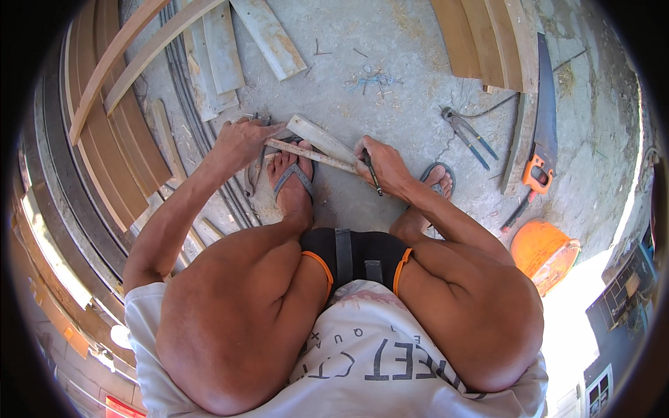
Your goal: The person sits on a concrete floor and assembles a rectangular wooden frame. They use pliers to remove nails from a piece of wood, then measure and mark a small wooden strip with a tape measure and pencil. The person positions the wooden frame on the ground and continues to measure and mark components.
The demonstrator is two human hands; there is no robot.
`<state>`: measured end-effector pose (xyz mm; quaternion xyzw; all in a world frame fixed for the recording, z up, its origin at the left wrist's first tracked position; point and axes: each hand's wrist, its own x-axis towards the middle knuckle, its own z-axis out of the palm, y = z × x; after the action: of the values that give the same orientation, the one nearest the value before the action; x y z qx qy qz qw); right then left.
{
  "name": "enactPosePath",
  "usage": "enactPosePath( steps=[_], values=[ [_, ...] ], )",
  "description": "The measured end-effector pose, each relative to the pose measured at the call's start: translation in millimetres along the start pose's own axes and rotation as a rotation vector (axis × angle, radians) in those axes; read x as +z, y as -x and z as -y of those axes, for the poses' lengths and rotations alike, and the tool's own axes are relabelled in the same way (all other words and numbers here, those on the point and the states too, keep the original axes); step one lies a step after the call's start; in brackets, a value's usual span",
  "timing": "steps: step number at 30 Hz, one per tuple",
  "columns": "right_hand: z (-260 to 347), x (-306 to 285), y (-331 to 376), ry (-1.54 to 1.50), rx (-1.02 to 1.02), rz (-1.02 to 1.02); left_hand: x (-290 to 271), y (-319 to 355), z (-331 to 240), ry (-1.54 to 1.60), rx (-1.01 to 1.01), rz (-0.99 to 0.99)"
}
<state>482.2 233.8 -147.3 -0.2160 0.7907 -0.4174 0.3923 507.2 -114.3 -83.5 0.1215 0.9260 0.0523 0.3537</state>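
Between my feet, a short pale board and a thin wooden strip lie at a narrow angle, meeting near my right hand. My right hand is closed on their near ends and also holds a dark pen-like marker, its tip downward. My left hand is at the far left ends, fingers curled and the index finger stretched toward the board's end. A thin dark metal piece shows under its fingers; what it grips is hard to make out. A dark metal tool is beside my left sandal.
Pincers, an orange-handled handsaw and an orange bucket are on the right. Brown planks lie at the top right. Long boards, dark metal rods and pale boards fill the left. Blue string scraps lie ahead.
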Motion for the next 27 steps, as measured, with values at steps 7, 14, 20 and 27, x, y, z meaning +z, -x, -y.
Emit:
enactPosePath(
  steps=[7, 14, 20, 27],
  values=[
    [11, 9, -3, -0.15, 0.163, 0.093, 6, -3, 7, 0.05, 0.04, 0.016],
    [24, 18, -10, 0.002, 0.082, 0.011, 2, 3, 5, 0.041, 0.032, 0.034],
    [28, 3, 7, 0.387, -0.308, -0.128, -17, 5, 45, 0.095, -0.021, 0.123],
    [-14, -7, 36, 0.31, -0.153, -0.32, -20, 84, 168, 0.402, -0.251, 0.316]
  ],
)
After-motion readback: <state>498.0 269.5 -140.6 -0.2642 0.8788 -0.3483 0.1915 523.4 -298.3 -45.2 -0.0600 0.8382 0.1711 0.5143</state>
